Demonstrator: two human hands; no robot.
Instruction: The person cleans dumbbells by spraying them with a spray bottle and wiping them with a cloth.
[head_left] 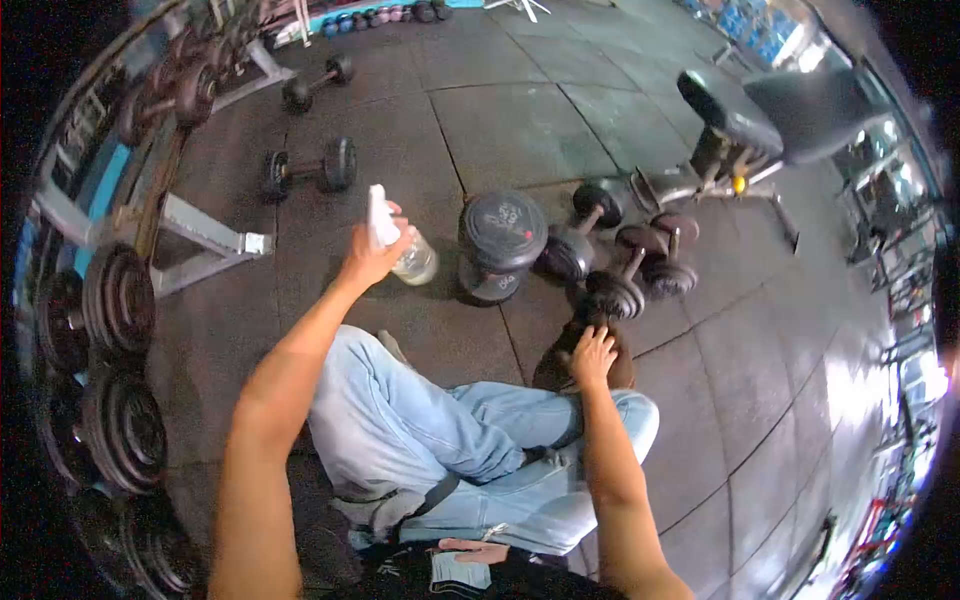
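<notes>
My left hand (377, 248) is wrapped round the neck of a spray bottle (417, 262) with a white trigger head and clear body, held upright but slightly tilted above the floor. My right hand (594, 356) lies with its fingers stretched out on a dark round weight (618, 370) beside my knee; part of that weight is hidden under the hand. Just beyond the fingertips lies a dumbbell (614, 295) with ridged ends. Between my hands stands a large black dumbbell (503, 232) on its end, with pale lettering on top.
Other dumbbells (669, 275) lie to the right, near a padded bench (735, 110). Two dumbbells (310, 170) rest on the floor at the left, beside a rack (210, 235) loaded with weights (122, 430). My crossed legs (440, 430) in light jeans are on the dark tiled floor (500, 110).
</notes>
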